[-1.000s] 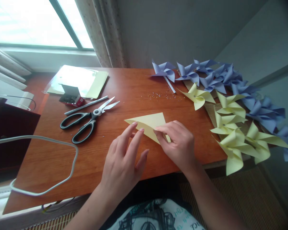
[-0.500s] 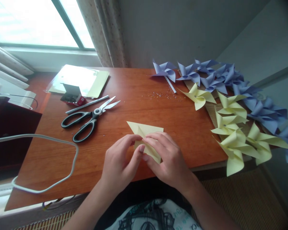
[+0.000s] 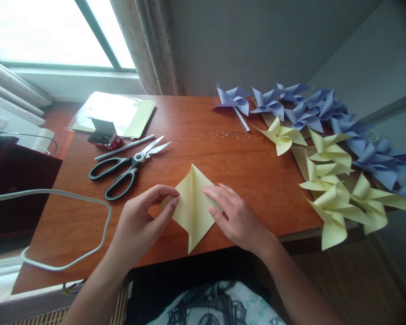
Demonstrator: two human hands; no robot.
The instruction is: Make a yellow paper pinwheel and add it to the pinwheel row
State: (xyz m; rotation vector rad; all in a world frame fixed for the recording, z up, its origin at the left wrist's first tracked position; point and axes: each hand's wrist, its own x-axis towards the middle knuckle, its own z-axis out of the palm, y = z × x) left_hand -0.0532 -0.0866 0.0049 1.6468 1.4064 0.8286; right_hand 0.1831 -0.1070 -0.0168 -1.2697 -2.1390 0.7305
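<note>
A square of yellow paper [image 3: 203,207] lies diamond-wise near the front edge of the table, with a raised crease running from its far corner to its near one. My left hand [image 3: 149,210] pinches the paper's left corner between thumb and fingers. On the right corner rests my right hand [image 3: 235,214], its fingers stretched out over the paper and the thumb a little apart. Scissors [image 3: 135,164] with black handles lie spread to the left, beyond my left hand.
Yellow pinwheels [image 3: 331,212] and purple pinwheels [image 3: 304,115] crowd the right side on brown cardboard [image 3: 299,160]. Behind the scissors are a grey stick [image 3: 125,147], a small red box [image 3: 104,140] and a paper stack [image 3: 135,119]. A white cable [image 3: 106,225] loops at left.
The yellow paper has been opened out from its fold and turned to a diamond. My hands have moved apart, the left one to the left corner.
</note>
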